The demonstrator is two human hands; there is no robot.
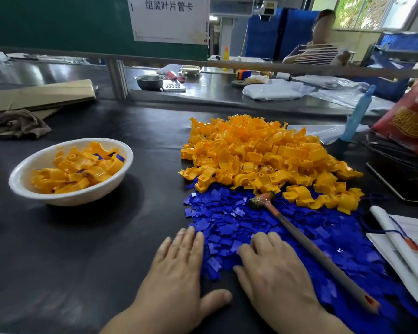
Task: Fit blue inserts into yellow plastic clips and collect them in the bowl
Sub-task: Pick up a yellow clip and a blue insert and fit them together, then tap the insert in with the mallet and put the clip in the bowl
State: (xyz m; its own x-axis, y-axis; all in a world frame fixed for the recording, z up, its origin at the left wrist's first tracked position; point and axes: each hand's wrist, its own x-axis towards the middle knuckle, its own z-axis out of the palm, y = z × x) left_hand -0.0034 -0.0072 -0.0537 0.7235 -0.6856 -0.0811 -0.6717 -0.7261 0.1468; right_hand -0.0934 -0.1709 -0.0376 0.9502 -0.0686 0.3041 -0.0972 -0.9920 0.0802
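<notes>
Left grip (pixel 179 266) lies flat on the table (pixel 82 237), right grip (pixel 275 273) rests on blue inserts (pixel 227 220) beside a hammer (pixel 299 233).

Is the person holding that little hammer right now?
No, the small grey-handled hammer lies on the pile of flat blue plastic inserts, beside the right hand, not gripped.

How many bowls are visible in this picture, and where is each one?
2. A white round plastic bowl stands left on the black table, holding yellow plastic clips. A small grey metal bowl stands on the far bench. Clutter may hide others.
</notes>
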